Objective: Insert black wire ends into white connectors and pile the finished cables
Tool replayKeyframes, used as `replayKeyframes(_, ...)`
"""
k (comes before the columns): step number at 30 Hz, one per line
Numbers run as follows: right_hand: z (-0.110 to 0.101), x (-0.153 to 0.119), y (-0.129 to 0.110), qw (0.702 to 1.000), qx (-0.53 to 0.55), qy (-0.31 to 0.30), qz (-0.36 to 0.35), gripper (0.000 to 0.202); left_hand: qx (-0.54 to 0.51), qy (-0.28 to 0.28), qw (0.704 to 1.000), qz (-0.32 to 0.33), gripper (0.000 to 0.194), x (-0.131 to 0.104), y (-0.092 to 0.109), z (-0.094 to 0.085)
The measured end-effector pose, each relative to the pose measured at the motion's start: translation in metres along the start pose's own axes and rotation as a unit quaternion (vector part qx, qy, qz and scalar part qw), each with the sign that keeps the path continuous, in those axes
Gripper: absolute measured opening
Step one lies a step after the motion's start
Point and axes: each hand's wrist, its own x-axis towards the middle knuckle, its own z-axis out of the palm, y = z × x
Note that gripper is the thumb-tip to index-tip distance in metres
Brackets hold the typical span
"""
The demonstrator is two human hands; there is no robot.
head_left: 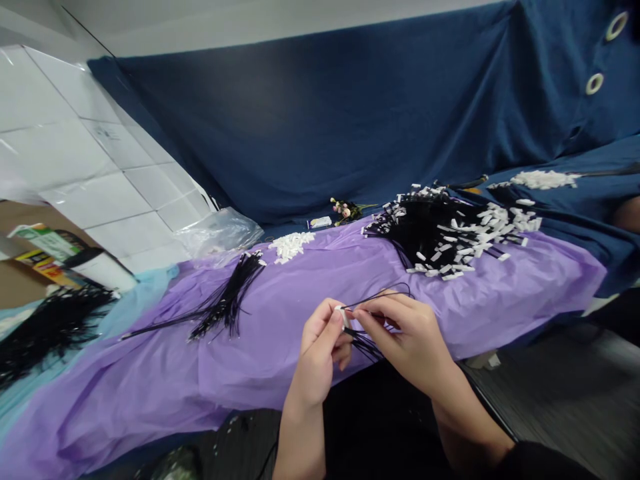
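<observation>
My left hand (323,340) pinches a small white connector (344,316) between thumb and finger, above the front part of the purple cloth (270,347). Touching it from the right, my right hand (400,327) is closed on a thin black cord (375,297) whose end is at the connector. Several more black cords (365,343) hang between the two hands. Behind my right hand lies a large pile of black cords with white ends (425,230). A heap of loose white connectors (291,247) is at the back, with a bundle of black cords (227,300) left of it.
A clear plastic bag (220,231) and a flower sprig (346,210) are at the back edge. Further left are black strands (53,327), a white cylinder (103,270) and a cardboard box (15,280). Another white heap (544,179) sits on dark blue cloth at the right.
</observation>
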Motion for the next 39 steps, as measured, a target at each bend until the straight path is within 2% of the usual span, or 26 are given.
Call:
replayKeyframes(7, -0.003, -0.001, 0.000, 0.998, -0.035, -0.031, 0.035, 0.011, 0.029, 0.020, 0.999, 0.022, 0.032, 0.001, 0.001, 0.003)
replayKeyframes(16, 0.009, 0.001, 0.007, 0.998, -0.054, 0.012, -0.024, 0.008, 0.011, 0.036, 0.999, -0.024, 0.036, 0.003, 0.002, 0.003)
replayKeyframes(26, 0.013, 0.002, 0.014, 0.996, -0.034, 0.019, -0.076, 0.009, -0.045, -0.007, 0.994, -0.094, 0.034, 0.008, 0.002, -0.007)
replayKeyframes(36, 0.014, 0.003, 0.013, 0.997, -0.030, 0.019, -0.067, 0.010, -0.035, 0.019, 0.998, -0.044, 0.033, 0.009, -0.001, -0.005)
replayKeyframes(39, 0.014, 0.003, 0.014, 0.998, -0.028, 0.016, -0.062, 0.011, -0.028, 0.006, 0.999, -0.038, 0.033, 0.011, -0.002, -0.007)
